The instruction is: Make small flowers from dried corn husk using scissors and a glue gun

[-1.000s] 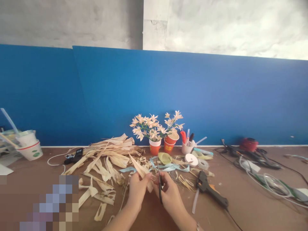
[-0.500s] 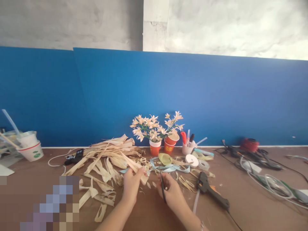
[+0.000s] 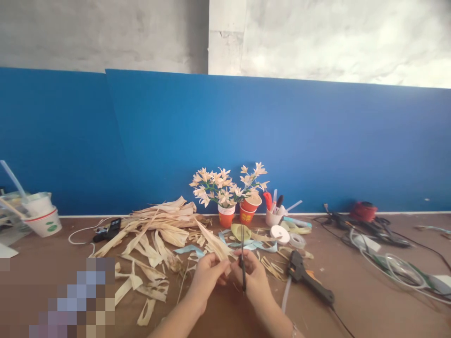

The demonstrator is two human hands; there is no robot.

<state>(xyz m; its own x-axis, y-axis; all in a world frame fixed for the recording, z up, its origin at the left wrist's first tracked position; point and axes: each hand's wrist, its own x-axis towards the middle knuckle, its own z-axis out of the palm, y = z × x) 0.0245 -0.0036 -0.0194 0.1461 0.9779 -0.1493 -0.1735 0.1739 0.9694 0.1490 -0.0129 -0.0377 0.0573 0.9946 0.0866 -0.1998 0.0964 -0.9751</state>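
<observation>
While both my hands work low over the brown table (image 3: 380, 300), the head view gives the following findings. My left hand (image 3: 208, 274) pinches a pale husk strip (image 3: 214, 241) between thumb and fingers; the strip's pointed end slants up and away to the left, and its near end lies at my fingertips. My right hand (image 3: 256, 278) curls around a pair of scissors (image 3: 243, 270), blades pointing away from me. They are seen nearly edge-on, so I cannot tell whether they are parted.

Change noted: half a second ago my hands are apart, with the strip drawn off to the left; now they are near each other and the strip's near end is just beside the scissors. Whether the fingers of the two hands touch, I cannot tell. In my judgement, this places the strip within reach of the blades, in a position suited to trimming. No cut can be confirmed at this instant.

Surroundings: the husk pile (image 3: 162, 213) lies ahead and to the left, with blue strips (image 3: 190, 249) just beyond my left hand. Pale flowers (image 3: 213, 180) stand above an orange cup (image 3: 226, 218) at the back. To the right, a white roll (image 3: 280, 234) lies near the clutter, and a black glue gun (image 3: 310, 278) rests apart from my right hand.
</observation>
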